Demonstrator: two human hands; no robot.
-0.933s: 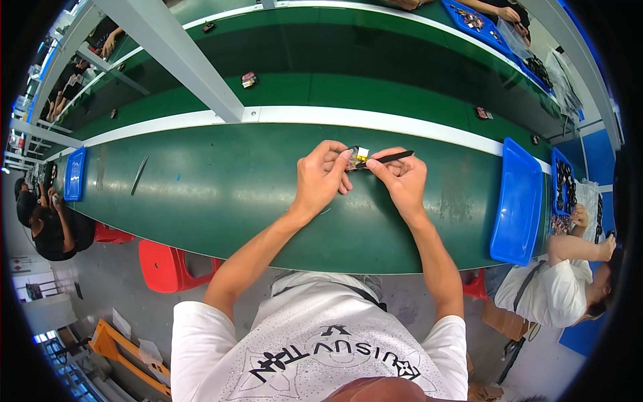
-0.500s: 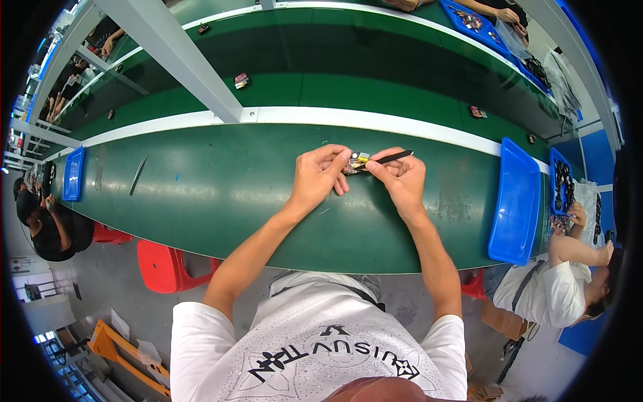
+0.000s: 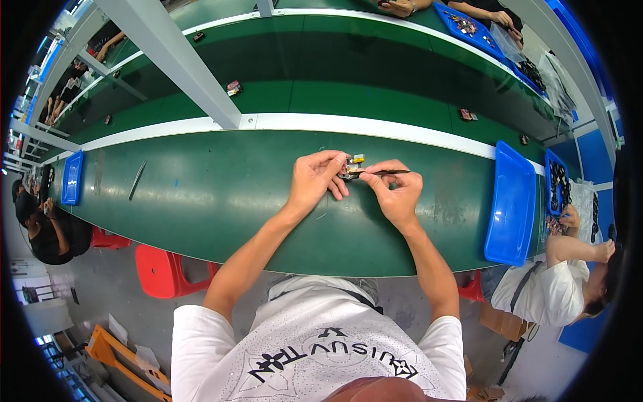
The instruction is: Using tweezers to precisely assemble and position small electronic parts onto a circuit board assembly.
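Observation:
Between the fingertips of my left hand (image 3: 317, 175) is a small electronic assembly (image 3: 349, 167) with a yellow part at its upper right. The fingers partly cover it. My right hand (image 3: 396, 190) pinches a slim, dark, pointed tool (image 3: 392, 172), held almost level, whose tip reaches the assembly's lower right side. Too small to make out is what exactly the tip touches. Both hands are just above the green tabletop (image 3: 268, 234). A pair of silver tweezers (image 3: 137, 180) lies on the table to the left.
A blue tray (image 3: 512, 208) stands on the right, another blue tray (image 3: 72, 177) at the far left. Beyond the white rail (image 3: 348, 125), small assemblies (image 3: 234, 88) lie on a green belt. A grey post (image 3: 174, 60) rises at left. A co-worker (image 3: 546, 285) sits to the right.
The dark tool has swung from slanting upward to nearly level, and my right hand has lowered slightly. The yellow part shows more clearly. The assemblies beyond the rail have shifted slightly left.

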